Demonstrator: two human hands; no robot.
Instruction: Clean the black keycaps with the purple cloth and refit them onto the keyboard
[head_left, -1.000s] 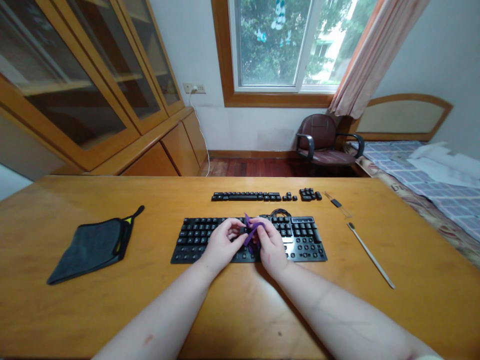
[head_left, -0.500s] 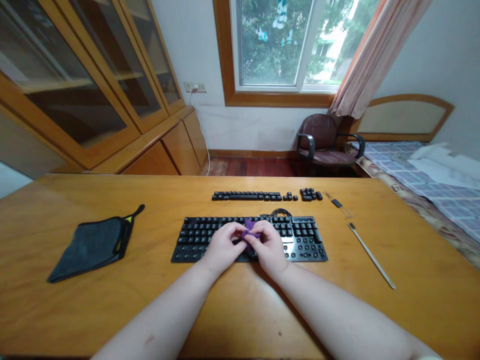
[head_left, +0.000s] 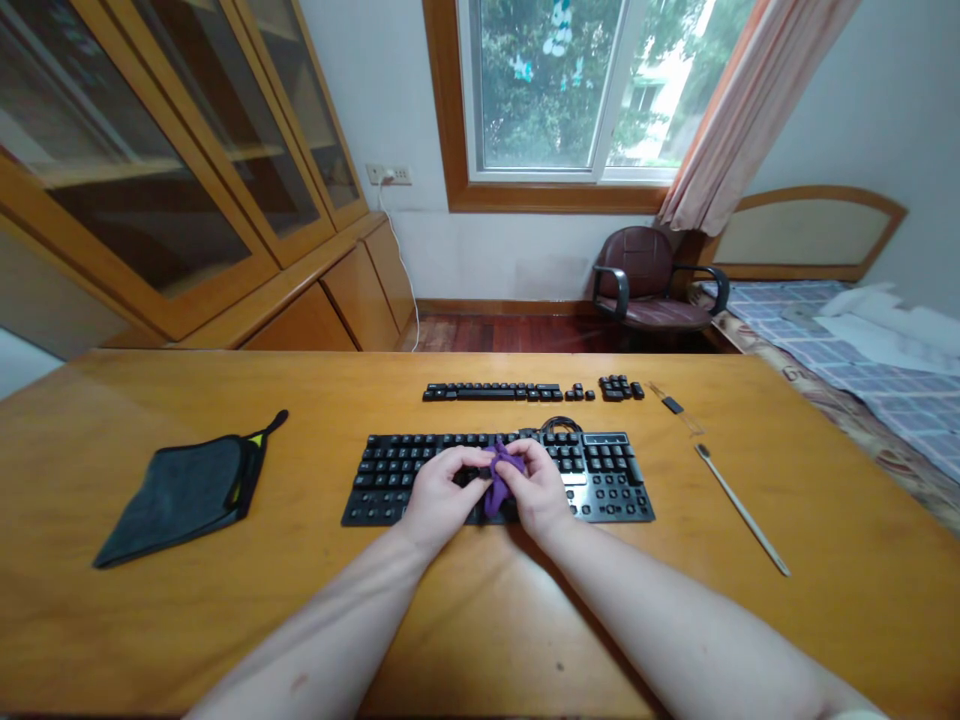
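A black keyboard (head_left: 381,480) lies on the table, and both my hands are above its middle. My left hand (head_left: 442,495) pinches a small black keycap (head_left: 484,472) between thumb and fingers. In my right hand (head_left: 541,490), a crumpled purple cloth (head_left: 496,492) is gripped, its folds against the keycap and its lower end hanging over the keys. On the keyboard's lower right, bare switches show where caps are off. Part of the middle keys is hidden under my hands.
Loose keycaps (head_left: 491,392) stand in a row behind the keyboard, with more caps (head_left: 616,388) to the right. A wire keycap puller (head_left: 673,405) and a long-handled brush (head_left: 742,510) lie at right. At left is a folded grey cloth (head_left: 176,492). A coiled cable (head_left: 562,425) sits behind the keyboard.
The purple cloth has opened out and hangs lower from my right hand. The black keycap now shows in my left fingers, where the cloth covered that spot before.
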